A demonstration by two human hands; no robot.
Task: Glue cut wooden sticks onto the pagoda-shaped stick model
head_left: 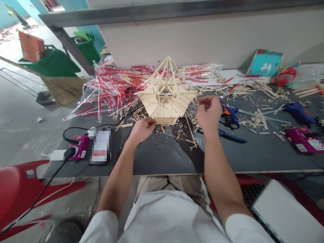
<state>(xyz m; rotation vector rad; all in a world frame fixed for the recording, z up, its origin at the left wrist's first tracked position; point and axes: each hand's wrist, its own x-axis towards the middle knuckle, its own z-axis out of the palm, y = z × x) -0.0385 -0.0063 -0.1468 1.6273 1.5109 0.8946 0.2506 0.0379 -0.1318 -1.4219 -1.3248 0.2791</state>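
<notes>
A pale model house of thin wooden sticks (165,110) stands upright on the dark tabletop in front of me. It has a flared, slatted lower roof, an open frame above it and a pointed top. At its lower left corner, my left hand (143,130) has its fingers closed against the base. To the right of the model, my right hand (209,113) is raised, apart from it. Its thumb and fingers curl into a pinch, and whatever may be between them is too small to make out. A long thin stick (190,130) leans down from the model's right side.
Behind lie red-and-clear plastic wrappers (106,87). Loose sticks (263,118) litter the right side. A blue-orange glue gun (231,114), another blue glue gun (298,113) and a dark blue tool (231,135) lie right. A phone (101,145) and magenta power strip (79,147) sit left.
</notes>
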